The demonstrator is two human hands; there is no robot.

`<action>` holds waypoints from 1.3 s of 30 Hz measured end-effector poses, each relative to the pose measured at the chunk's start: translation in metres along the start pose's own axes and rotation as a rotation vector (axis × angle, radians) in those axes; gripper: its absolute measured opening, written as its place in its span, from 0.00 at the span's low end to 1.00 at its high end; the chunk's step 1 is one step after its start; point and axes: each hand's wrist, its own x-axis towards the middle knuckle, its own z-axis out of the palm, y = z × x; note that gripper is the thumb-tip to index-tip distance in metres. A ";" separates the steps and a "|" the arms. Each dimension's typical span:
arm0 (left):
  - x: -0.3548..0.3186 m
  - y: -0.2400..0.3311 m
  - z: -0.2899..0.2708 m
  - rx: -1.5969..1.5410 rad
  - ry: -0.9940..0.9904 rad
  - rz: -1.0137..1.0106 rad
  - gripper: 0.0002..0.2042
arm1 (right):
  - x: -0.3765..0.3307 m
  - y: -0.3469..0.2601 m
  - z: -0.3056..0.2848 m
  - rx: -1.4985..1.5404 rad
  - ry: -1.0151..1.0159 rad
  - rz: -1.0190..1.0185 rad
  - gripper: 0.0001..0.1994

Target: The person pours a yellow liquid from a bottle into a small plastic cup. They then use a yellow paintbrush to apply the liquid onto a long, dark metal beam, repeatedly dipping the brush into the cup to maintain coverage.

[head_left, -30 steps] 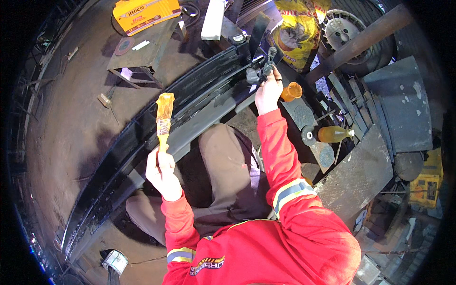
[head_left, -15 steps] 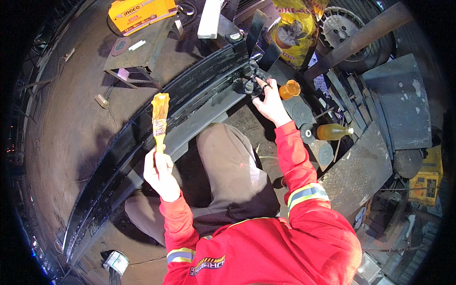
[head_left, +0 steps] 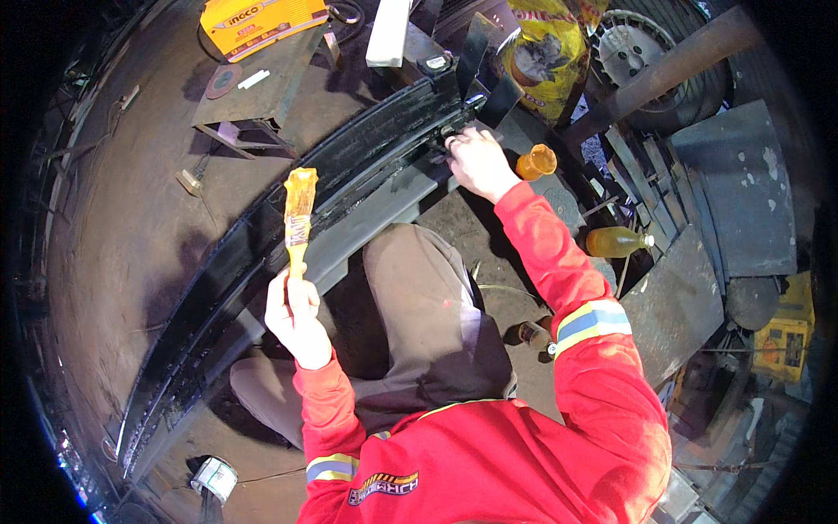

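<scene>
My left hand (head_left: 295, 316) is closed around the handle of a paintbrush (head_left: 298, 214). The brush stands upright with its orange-stained bristles at the top. A long, curved, black metal piece (head_left: 349, 157) stretches from the lower left to the top centre. At its upper end my right hand (head_left: 480, 162) reaches down with bent fingers against the grooved surface; what lies under the fingertips is hidden. Just right of that hand stands an orange cup (head_left: 537, 162). Farther right lies a bottle with yellowish liquid (head_left: 615, 242).
A yellow box-shaped machine (head_left: 262, 24) sits beyond a low metal stand (head_left: 253, 105). A yellow sack (head_left: 550, 61), a rusty pipe (head_left: 663, 74) and sheet metal (head_left: 733, 192) crowd the right. A small can (head_left: 214, 479) rests on the floor at lower left.
My right hand has shifted slightly left and turned palm down over the metal piece. The crumpled black thing seen at its fingers before is now mostly hidden. The brush hardly moves.
</scene>
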 end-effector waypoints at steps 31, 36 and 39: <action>0.100 -0.036 0.220 1.277 -0.432 0.962 0.09 | -0.157 0.072 0.006 0.259 0.679 0.969 0.15; 0.076 -0.001 0.171 1.270 -0.466 0.770 0.09 | -0.159 0.072 0.005 0.374 0.704 0.992 0.14; 0.071 0.002 0.186 1.293 -0.478 0.784 0.10 | -0.163 0.075 0.001 0.338 0.787 1.004 0.14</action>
